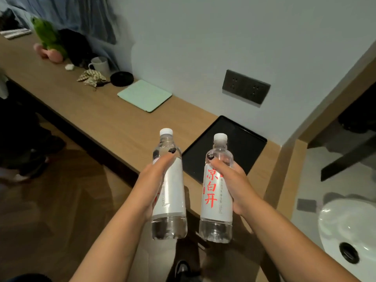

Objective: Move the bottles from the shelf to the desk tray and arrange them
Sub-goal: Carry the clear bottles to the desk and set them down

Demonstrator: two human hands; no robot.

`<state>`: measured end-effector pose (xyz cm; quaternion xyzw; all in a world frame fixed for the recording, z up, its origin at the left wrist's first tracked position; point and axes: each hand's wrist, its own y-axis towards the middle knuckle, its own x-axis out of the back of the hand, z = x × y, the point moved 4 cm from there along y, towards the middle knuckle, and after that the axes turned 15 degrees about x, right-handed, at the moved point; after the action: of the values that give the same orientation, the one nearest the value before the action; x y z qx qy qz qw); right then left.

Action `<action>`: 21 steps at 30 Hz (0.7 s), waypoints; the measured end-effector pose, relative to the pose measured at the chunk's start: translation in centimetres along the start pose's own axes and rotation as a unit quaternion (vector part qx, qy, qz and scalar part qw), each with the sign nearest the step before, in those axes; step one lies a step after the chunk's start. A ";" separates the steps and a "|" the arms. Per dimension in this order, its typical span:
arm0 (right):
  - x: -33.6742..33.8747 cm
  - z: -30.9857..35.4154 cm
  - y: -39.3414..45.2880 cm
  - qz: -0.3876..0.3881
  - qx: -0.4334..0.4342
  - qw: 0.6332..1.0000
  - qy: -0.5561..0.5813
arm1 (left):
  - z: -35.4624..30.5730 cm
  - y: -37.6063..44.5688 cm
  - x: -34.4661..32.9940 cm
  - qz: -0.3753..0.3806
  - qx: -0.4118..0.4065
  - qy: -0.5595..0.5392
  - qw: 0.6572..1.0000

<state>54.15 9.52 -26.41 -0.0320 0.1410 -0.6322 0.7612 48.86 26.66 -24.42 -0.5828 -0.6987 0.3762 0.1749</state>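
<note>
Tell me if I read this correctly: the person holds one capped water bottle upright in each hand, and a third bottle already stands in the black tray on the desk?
Not quite. The black tray on the desk holds no bottle; the head view shows it bare. The rest is right: the left hand holds one capped bottle upright, and the right hand holds the other bottle upright.

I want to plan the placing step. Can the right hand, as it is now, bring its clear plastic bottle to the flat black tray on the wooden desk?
Probably yes. The right hand holds its clear plastic bottle upright just before the flat black tray, which looks bare, with nothing between them.
</note>
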 end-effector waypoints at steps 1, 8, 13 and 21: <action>-0.1 0.3 0.8 -0.007 0.002 1.000 0.006 | -0.7 0.8 0.0 0.003 0.007 -0.010 1.000; -0.4 2.0 5.7 -0.061 0.006 0.998 0.000 | -5.2 7.4 0.1 -0.004 0.035 -0.006 0.999; -1.0 2.9 10.2 -0.110 0.026 0.993 -0.015 | -9.1 12.2 0.7 0.011 0.043 0.039 0.998; -4.0 3.7 18.7 -0.204 0.002 0.979 -0.024 | -18.6 19.2 1.8 0.023 0.010 0.097 0.995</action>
<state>72.27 16.65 -26.37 -0.0736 0.1121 -0.7734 0.6196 74.22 35.09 -26.60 -0.6304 -0.6612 0.3287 0.2393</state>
